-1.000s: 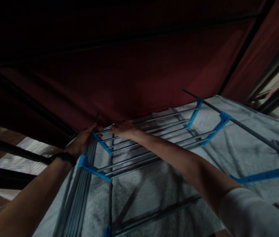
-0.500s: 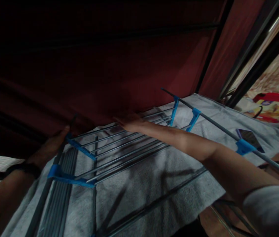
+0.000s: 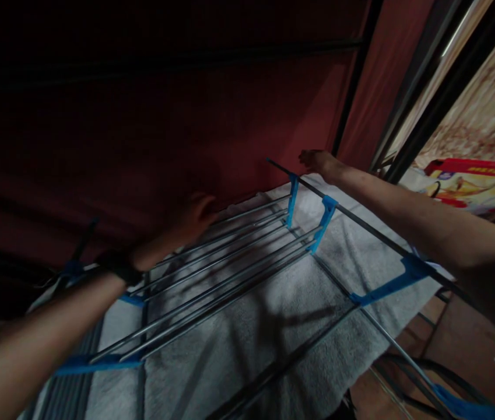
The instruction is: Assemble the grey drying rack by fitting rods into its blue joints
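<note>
A rack of thin grey metal rods with blue plastic brackets lies on a pale cloth. My left hand, with a dark band at the wrist, reaches over the rack's back rods; motion smears its fingers, and I cannot tell whether it touches a rod. Beyond the upper end of the right-hand grey pole is my right hand, its fingers loosely bent and apart, with nothing visible in them. Blue brackets join the rods to that pole. My left forearm covers part of the left-hand brackets.
The pale cloth spreads under the rack. A dark red panel rises right behind it. Several loose grey tubes lie at the lower left. To the right are a red and yellow box and a dark post.
My right hand has left the back rods and moved right, past the right pole's end. My left hand has left the left pole and moved right over the rods. The view has shifted.
</note>
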The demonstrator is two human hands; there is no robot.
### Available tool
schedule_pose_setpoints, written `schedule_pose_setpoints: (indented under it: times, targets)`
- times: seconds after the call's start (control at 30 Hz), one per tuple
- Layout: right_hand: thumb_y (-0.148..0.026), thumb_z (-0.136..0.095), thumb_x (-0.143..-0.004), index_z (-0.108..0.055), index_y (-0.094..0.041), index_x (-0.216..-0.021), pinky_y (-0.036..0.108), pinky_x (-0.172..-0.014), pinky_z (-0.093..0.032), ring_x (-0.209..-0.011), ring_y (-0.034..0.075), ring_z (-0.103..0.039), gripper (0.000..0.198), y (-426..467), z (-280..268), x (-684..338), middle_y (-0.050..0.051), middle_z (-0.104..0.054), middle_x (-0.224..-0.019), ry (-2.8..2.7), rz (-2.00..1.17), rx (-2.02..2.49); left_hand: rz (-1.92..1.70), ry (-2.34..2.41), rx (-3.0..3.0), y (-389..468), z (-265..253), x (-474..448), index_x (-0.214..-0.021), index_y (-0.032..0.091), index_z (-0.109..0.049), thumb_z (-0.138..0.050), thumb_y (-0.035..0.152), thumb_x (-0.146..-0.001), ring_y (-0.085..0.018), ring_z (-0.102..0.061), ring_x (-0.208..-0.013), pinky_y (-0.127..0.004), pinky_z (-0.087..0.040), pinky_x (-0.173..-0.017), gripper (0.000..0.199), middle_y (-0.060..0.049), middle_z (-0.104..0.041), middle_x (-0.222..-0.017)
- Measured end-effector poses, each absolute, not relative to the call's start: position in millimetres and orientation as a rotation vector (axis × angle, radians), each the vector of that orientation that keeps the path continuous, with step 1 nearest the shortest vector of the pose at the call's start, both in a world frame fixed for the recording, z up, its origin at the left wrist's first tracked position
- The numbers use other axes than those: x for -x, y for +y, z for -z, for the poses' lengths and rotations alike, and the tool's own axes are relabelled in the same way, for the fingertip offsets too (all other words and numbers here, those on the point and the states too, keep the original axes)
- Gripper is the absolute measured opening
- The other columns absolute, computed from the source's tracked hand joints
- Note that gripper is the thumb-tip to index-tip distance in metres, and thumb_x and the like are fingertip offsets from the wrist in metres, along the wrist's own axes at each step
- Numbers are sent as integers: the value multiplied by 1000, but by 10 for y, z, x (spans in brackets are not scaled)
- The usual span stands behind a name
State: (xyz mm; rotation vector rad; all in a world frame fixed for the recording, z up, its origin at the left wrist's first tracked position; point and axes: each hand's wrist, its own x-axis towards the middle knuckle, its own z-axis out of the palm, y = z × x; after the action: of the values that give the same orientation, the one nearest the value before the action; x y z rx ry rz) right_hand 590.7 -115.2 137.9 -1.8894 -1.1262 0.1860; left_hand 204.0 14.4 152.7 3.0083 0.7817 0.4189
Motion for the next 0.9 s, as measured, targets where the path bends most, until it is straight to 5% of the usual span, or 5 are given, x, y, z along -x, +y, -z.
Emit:
schedule_pose_setpoints:
  times: [0.27, 0.47, 0.9]
  targets:
    - [-47, -53, -102, -71, -16, -91, 25, -65, -49, -62, 13, -56, 37, -1049, -1062, -5710, 3, -66, -76, -850, -568, 1897, -281, 674, -3034, -281, -808, -3555, -137, 12, -57, -55, 26, -98, -30, -57, -133, -43, -43, -113, 42, -19, -62, -141]
    - [-38, -70, -92, -70, -15, -106, 26, -72, -55, -71, 14, -60, 26, -1079, -983, -5742, 6, -70, -87, -920, -721, 1783, -136, 689, -2944, -280, -725, -3866, -138, 17, -58, -49, 18, -99, -27, -67, -120, -38, -50, -101, 39, -15, -71, -130]
    - [-35, -57, -100, -69, -15, -110, 23, -74, -57, -77, 14, -64, 25, -1075, -935, -5744, 9, -71, -101, -1083, -704, 1850, -288, 746, -2963, -279, -1000, -3875, -139, 28, -61, -36, 29, -104, -30, -70, -112, -39, -52, -92, 42, -11, -75, -122]
